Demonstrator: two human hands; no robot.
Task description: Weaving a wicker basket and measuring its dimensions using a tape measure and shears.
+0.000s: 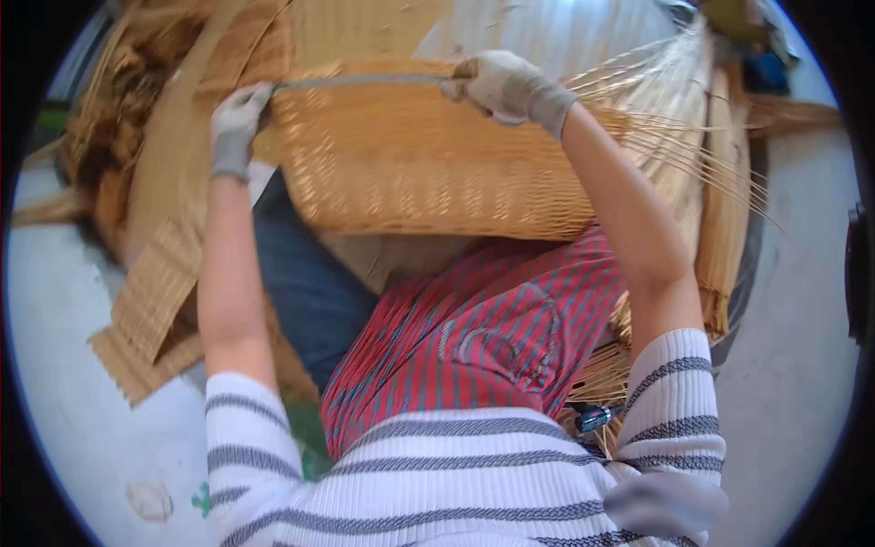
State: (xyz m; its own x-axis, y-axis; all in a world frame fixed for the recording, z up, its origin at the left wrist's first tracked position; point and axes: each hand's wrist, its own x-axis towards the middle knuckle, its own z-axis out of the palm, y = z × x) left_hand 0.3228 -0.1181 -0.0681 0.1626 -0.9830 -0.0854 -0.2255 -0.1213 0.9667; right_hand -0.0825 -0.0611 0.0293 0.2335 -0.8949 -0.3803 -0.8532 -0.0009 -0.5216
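The left hand, in a soft white and grey glove, has its fingers closed on one end of a thin, flat grey strip. The right hand, gloved the same way, pinches the strip farther along. The strip runs nearly straight along the top edge of a woven yellow-brown basket, just in front of the person. Its wall is bumpy, with shiny little rows, and long, bendy sticks poke out at the right. Below it lies a wrinkly red striped cloth.
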